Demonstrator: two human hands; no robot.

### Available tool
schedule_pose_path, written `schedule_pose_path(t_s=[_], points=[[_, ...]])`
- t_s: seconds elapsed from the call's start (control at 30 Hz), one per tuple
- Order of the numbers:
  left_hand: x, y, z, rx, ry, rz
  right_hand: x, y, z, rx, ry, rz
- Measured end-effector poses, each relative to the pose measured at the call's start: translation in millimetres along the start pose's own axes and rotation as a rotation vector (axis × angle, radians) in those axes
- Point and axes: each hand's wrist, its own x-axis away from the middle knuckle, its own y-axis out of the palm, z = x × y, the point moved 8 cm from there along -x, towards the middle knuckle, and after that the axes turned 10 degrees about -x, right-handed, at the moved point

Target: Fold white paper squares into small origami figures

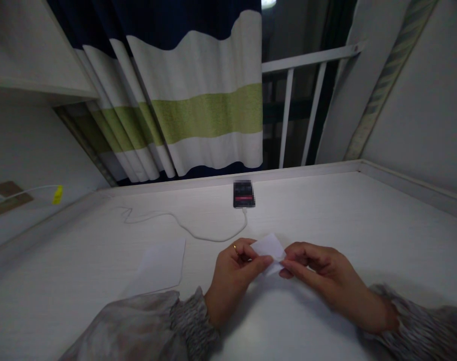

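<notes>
A small piece of folded white paper is held between my two hands, above the white tabletop. My left hand, with a gold ring on one finger, pinches the paper's left side, the thumb lying across its front. On the other side, my right hand grips the right corner between thumb and fingertips. Some of the folds are hidden behind the thumbs. A flat sheet of white paper lies on the table to the left, close to my left sleeve.
A phone lies near the table's back edge, joined to a white cable that curves off left. Behind it hang a striped curtain and a white railing. A wall outlet with a yellow-tagged cord is at the left.
</notes>
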Motion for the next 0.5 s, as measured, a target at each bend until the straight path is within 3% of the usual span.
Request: schedule_pose_path(t_s=[0.1,0.23,0.33,0.5], points=[[-3.4,-2.9,-12.1,-0.179,-0.062,-0.014,-3.2,3.3,24.6,-0.069,0.199,-0.037],[-4.9,-4.2,-7.9,-0.614,0.059,-0.043,-5.8,7.7,40.5,0.068,0.285,-0.145],[-2.4,3.4,-3.8,-0.805,0.142,-0.135,-5.9,7.1,35.6,0.273,0.22,-0.19],[-0.6,10.2,-5.6,-0.855,0.153,-0.215,-0.8,8.6,21.8,0.491,0.085,-0.237]])
